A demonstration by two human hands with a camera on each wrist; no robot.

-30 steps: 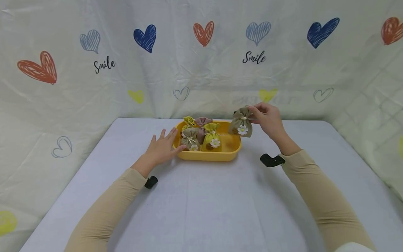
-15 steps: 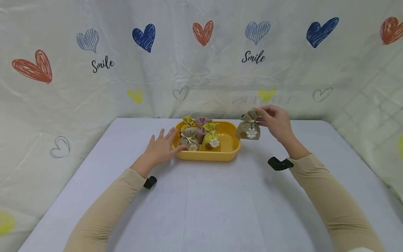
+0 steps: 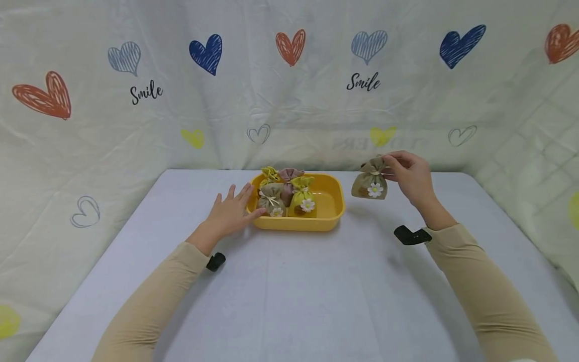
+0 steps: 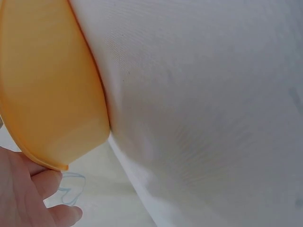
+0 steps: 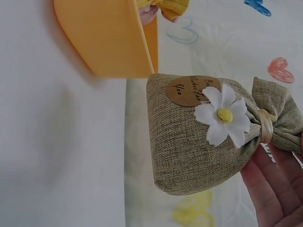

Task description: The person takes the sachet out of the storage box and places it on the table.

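Taupe pouch hangs in the air just right of a yellow basin, its gathered neck pinched between the thumb and fingers of the right hand. Nearest the camera, a left sleeve and a right sleeve, both beige, reach in over a white table. Past the cuffs, the left hand lies with its fingers spread and fairly straight at the left end of the basin, thumb by the front rim. Seen close from the right wrist, the held pouch bears a white flower partly covering a brown label, with a pale tie round its neck. Inside the basin, mostly toward the left, four pouches cluster: a second taupe pouch and a yellow pouch in front, a mauve pouch and a yellow-green pouch behind. Farthest off, a pale backdrop carries red, blue and yellow hearts and "Smile" twice.
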